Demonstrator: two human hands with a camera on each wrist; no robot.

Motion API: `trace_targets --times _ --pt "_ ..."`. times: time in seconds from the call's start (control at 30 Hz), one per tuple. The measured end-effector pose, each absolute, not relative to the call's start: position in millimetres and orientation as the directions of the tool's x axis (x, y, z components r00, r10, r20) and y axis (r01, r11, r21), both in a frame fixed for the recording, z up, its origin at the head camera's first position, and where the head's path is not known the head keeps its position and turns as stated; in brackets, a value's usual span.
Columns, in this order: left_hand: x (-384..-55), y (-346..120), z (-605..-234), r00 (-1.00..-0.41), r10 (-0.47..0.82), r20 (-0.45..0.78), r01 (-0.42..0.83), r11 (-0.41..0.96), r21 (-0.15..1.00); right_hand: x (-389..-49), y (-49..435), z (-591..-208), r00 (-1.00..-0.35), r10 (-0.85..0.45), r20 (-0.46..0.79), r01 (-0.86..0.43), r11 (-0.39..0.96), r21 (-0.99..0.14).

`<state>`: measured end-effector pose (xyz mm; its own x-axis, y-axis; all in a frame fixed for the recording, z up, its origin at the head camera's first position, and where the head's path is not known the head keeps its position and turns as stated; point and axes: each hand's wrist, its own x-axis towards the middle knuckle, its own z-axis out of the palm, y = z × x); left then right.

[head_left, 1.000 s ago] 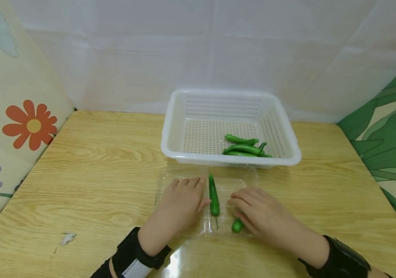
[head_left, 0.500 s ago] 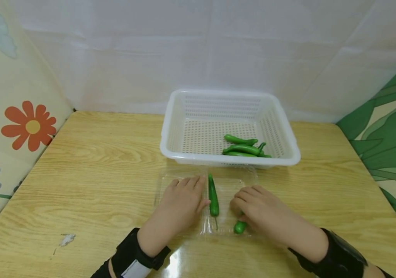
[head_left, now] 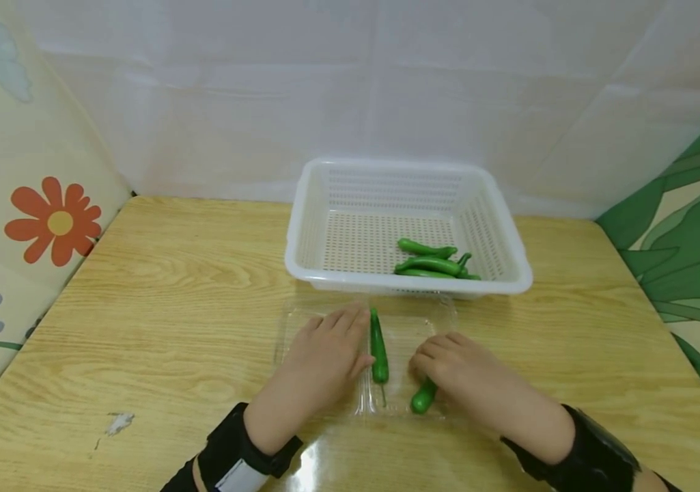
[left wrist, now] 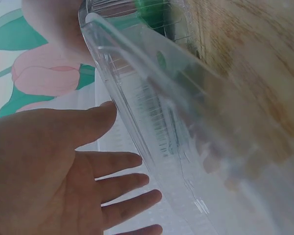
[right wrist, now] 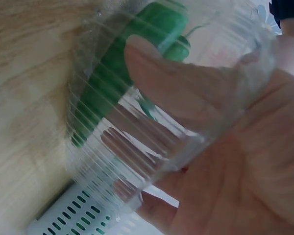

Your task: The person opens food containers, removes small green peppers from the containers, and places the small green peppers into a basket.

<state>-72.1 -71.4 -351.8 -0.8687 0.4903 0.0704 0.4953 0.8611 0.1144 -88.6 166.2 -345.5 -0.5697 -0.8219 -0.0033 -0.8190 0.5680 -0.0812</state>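
A clear plastic clamshell box [head_left: 408,328] lies spread on the table. One green chili pepper [head_left: 379,352] lies lengthwise beside its middle fold. My right hand [head_left: 457,369] reaches into the right half, fingers bent down, holding a second chili pepper [head_left: 424,398]. That pepper's rounded end sticks out below the hand; in the right wrist view the thumb [right wrist: 152,63] overlaps it, seen through the ribbed wall. My left hand [head_left: 325,352] rests over the left half, next to the fold. In the left wrist view its fingers [left wrist: 130,205] are spread and fairly straight along the clear plastic edge.
Right behind the box stands a white perforated basket [head_left: 408,279] with several green chili peppers [head_left: 429,263] at its right front. The wooden table [head_left: 190,273] has a worn patch [head_left: 119,424] at front left. A white cloth [head_left: 251,102] hangs behind.
My right hand has shifted slightly and its fingers have bent further; the pepper beneath it has turned and shows more of its length. The left hand stays almost in place.
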Motion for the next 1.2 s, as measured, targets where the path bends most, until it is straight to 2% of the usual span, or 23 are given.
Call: trace_targets --times 0.37,0.73,1.2 --pt "-72.5 -70.6 -348.2 -0.848 0.531 -0.010 0.528 0.845 0.089 -89.0 164.3 -351.1 -0.562 -0.827 0.024 -0.826 0.559 -0.064" --pt "-72.3 -70.8 -349.0 -0.845 0.535 0.005 0.531 0.839 0.119 -88.4 165.1 -351.1 -0.548 -0.836 0.036 -0.835 0.545 -0.069" --pt "-73.6 -69.8 -349.9 -0.828 0.560 0.000 0.555 0.821 0.138 -87.2 162.9 -353.6 -0.590 -0.807 0.016 -0.803 0.585 -0.113"
